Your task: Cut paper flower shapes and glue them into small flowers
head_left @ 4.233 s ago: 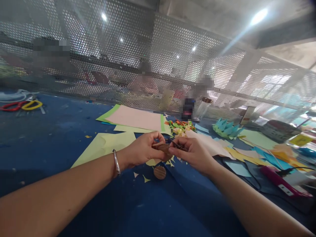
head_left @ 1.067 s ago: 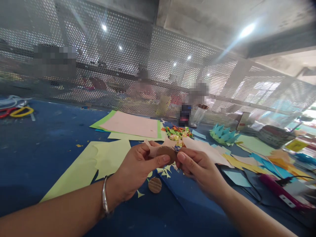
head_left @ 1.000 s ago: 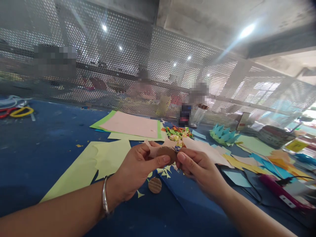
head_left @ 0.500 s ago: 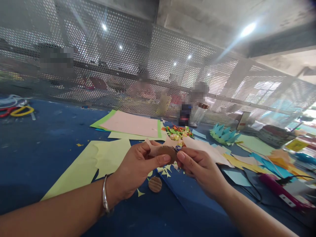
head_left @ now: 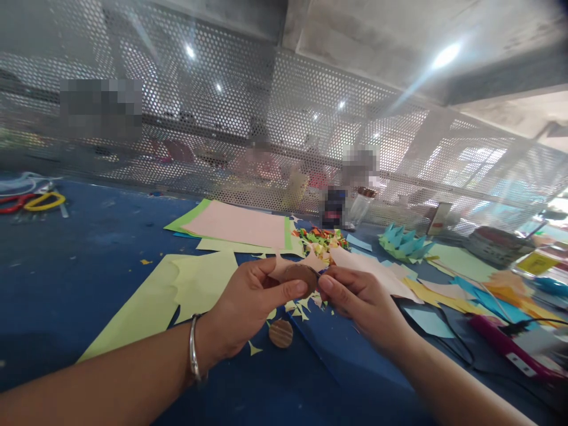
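A round brown cardboard disc [head_left: 298, 273] is pinched in my left hand [head_left: 252, 299], thumb on its near face. Behind the disc shows a piece of pale pink paper [head_left: 280, 265] with a curved cut edge. At the disc's right rim, my right hand [head_left: 355, 296] is closed, fingertips pressed together. A thin dark and bluish bit shows between those fingertips and the disc, too small to name. Below the hands, a second cardboard disc [head_left: 281, 333] with striped ridges lies flat on the blue table [head_left: 213, 396].
Yellow-green sheets [head_left: 142, 302] lie left, with a pink sheet [head_left: 239, 222] on green paper behind. Paper scraps [head_left: 322, 238] are heaped ahead. Right are a blue-green paper crown [head_left: 403, 241] and a magenta power strip [head_left: 510, 352]. Scissors [head_left: 44, 202] rest far left; a perforated metal screen [head_left: 213, 118] stands behind.
The view has shifted slightly. Both hands keep nearly the same place and grip, the disc still between them, with only a slight shift of the fingers.
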Motion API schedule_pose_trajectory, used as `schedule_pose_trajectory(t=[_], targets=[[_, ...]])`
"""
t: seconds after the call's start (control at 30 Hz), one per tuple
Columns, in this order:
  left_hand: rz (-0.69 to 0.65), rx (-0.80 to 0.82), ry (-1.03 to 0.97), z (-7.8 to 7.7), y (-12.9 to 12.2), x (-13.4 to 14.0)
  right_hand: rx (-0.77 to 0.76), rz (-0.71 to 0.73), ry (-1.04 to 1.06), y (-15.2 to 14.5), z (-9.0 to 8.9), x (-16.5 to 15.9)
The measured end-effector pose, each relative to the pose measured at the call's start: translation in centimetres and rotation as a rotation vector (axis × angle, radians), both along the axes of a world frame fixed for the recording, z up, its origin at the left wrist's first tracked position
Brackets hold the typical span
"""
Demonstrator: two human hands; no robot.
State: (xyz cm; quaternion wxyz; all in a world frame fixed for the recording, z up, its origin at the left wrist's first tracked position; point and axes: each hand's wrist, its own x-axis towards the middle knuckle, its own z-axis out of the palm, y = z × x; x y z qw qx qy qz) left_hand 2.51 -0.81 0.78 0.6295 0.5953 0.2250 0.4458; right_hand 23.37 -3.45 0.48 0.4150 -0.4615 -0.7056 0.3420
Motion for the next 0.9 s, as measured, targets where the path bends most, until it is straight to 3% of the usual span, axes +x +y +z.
schedule_pose_trajectory(t=[0.63,0.9], targets=[[0.048,0.022,0.075,-0.41,0.28,-0.02,0.011,-0.010,-0.050,0.27,-0.04,0.15],[0.005,0.051,0.079,-0.41,0.39,-0.17,0.025,-0.021,-0.071,0.25,0.09,0.11]])
